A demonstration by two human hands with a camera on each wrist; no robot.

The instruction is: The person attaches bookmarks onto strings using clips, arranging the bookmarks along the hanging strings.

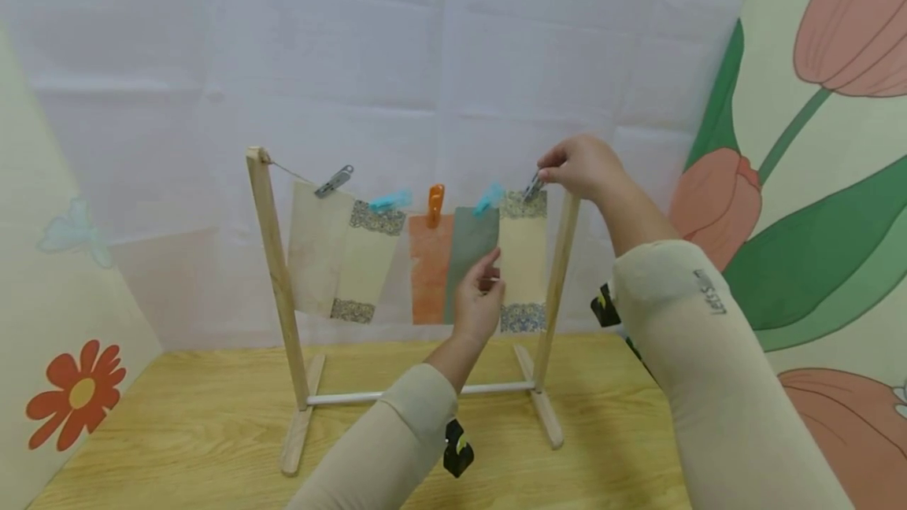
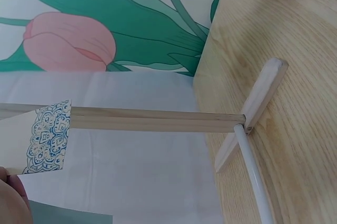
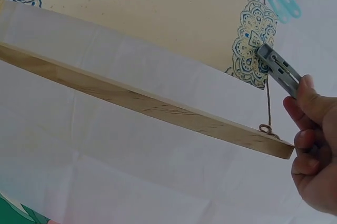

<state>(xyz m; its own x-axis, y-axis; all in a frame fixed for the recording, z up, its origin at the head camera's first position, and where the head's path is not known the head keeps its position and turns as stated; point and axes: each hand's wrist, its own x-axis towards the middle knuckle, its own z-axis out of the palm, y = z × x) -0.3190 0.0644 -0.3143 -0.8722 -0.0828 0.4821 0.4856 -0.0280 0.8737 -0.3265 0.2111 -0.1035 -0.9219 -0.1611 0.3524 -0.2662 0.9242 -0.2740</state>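
My right hand [image 1: 583, 168] pinches a grey clothespin [image 3: 281, 71] by its handle end. The clothespin's jaws are over the upper patterned border of a cream paper card [image 1: 524, 262] at the right end of the string. Lower down, my left hand [image 1: 479, 301] pinches the left edge of this same card between thumb and fingers. The left wrist view shows the card's blue lace border [image 2: 48, 137] beyond those fingertips. Beside it hangs a grey-green card [image 1: 471, 246], under a light blue clothespin [image 1: 489, 200] and partly behind my left hand.
Farther left, an orange card [image 1: 429, 270], another lace-bordered card [image 1: 368, 262] and a pale card [image 1: 316, 250] hang from clothespins. The string [image 3: 269, 103] ties to a wooden post [image 3: 131, 100]. A white rod [image 1: 347, 397] joins the stand's feet on the wooden table [image 1: 177, 423].
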